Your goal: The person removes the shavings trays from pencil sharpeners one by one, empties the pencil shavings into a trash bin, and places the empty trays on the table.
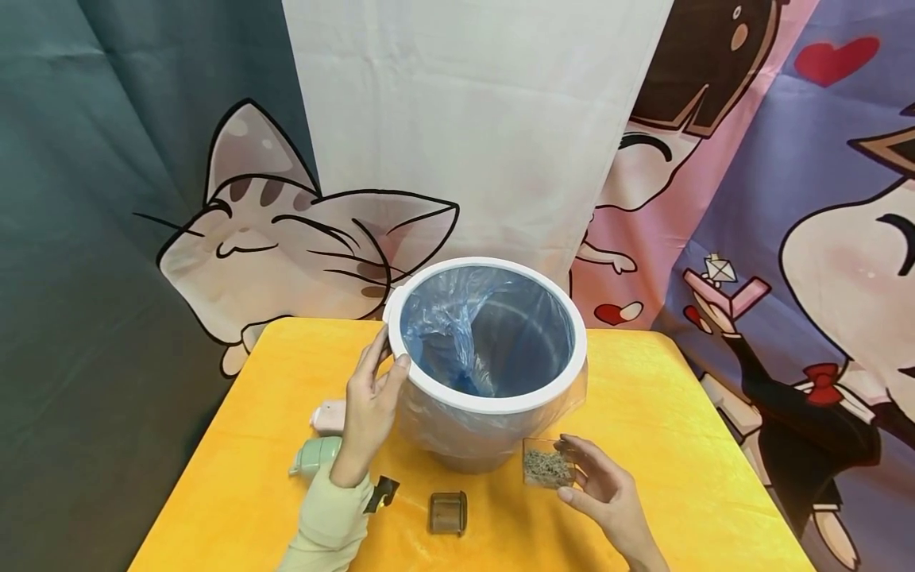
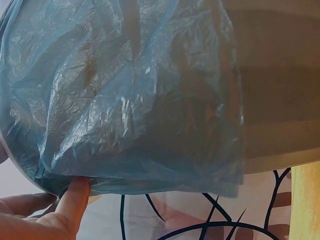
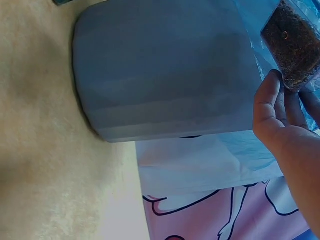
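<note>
A trash can (image 1: 457, 461) with a white rim (image 1: 493, 405) stands on the yellow table, lined with a thin blue plastic bag (image 1: 465, 334) folded over its edge. My left hand (image 1: 372, 405) grips the rim at its left side, the thumb over the top; in the left wrist view a finger presses the bag (image 2: 125, 110) near the edge. At the can's front right, my right hand (image 1: 604, 492) holds a small clear box (image 1: 548, 465) between thumb and fingers. Grey, fluffy debris fills much of this box (image 3: 292, 47), which is raised beside the can.
In front of the can lies a small brown see-through open container (image 1: 448, 513). Beside my left forearm are a green object (image 1: 317, 455) and a pale pink one (image 1: 329, 417), both partly hidden by the arm. Cartoon-printed curtains (image 1: 472, 119) hang behind the table (image 1: 629, 381).
</note>
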Demonstrator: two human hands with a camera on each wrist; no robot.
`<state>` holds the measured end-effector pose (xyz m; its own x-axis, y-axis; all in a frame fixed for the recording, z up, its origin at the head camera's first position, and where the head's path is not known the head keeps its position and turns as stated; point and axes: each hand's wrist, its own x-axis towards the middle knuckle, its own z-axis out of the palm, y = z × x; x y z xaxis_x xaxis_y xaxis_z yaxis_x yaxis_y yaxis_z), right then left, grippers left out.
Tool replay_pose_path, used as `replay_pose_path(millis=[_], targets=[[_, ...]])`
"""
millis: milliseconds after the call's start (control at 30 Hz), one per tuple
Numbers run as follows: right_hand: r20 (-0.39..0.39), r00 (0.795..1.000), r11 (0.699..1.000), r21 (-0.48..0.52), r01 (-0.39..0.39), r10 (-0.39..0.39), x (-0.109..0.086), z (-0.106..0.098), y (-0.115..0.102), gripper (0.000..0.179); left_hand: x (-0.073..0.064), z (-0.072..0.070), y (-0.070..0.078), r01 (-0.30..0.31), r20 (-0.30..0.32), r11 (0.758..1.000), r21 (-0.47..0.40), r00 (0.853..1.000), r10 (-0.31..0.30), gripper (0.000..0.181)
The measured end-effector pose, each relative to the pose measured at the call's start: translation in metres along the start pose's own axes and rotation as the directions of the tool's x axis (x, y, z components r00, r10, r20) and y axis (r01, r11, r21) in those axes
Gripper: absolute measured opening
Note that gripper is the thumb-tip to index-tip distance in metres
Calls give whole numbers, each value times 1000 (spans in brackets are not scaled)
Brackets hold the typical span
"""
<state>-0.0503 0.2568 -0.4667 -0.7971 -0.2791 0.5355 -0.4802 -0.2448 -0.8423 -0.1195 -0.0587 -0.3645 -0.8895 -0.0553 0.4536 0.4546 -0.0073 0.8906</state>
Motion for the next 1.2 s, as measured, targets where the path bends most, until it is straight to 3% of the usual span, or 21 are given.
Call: replay_pose_path(millis=[833, 1200], targets=[[-105, 992, 992, -100, -82, 71, -2, -22, -19, 56, -1, -1, 1, 21, 3, 1000, 4, 1000, -21, 55], [-102, 994, 990, -124, -62, 49, -3, -28, -21, 55, -1, -1, 1, 8, -8, 1000, 29, 1000, -8, 54]])
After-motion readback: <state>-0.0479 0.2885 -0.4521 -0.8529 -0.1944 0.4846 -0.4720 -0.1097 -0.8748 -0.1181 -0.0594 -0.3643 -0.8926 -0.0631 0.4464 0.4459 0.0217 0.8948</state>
